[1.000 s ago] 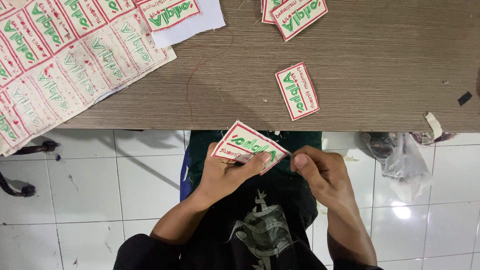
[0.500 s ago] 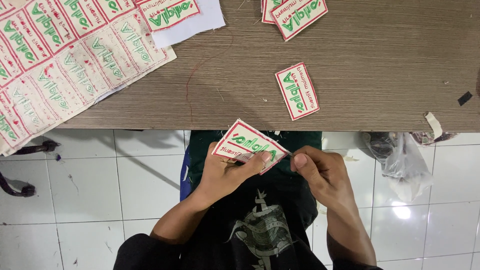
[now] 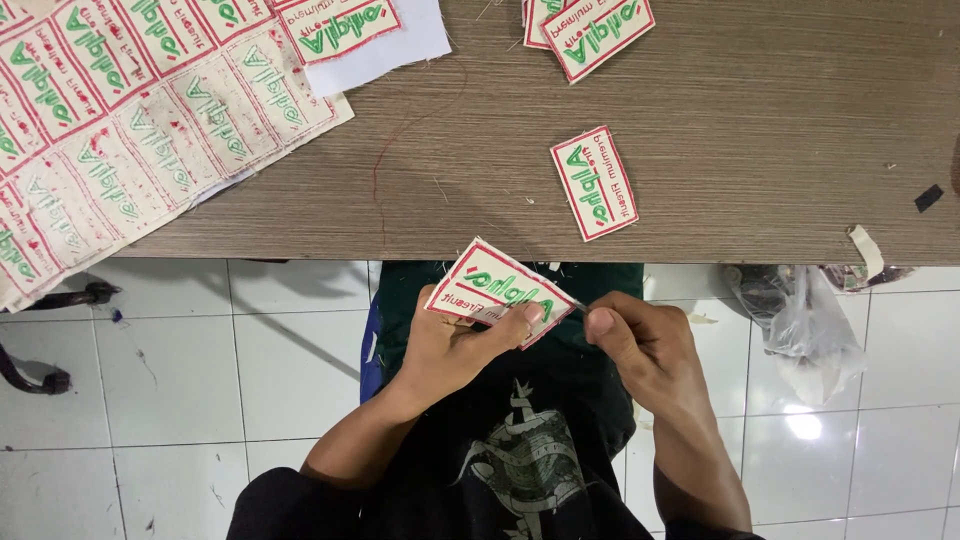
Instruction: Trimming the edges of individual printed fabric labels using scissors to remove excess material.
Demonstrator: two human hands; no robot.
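Embroidered patch (image 3: pixel 497 290) being held just off the table's near edge.
Left hand (image 3: pixel 455 345) is gripping it, thumb on top; right hand (image 3: pixel 640 345) is pinching at its right corner. Beyond, a single patch (image 3: pixel 594 183) is lying on the table (image 3: pixel 760 130), an uncut sheet (image 3: pixel 130 110) toward the far left corner.

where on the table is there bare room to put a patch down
Bare wood lies between the uncut sheet and the single patch, and right of that patch toward the black scrap. Crowded: the left under the sheet, and top centre by the patch pile.
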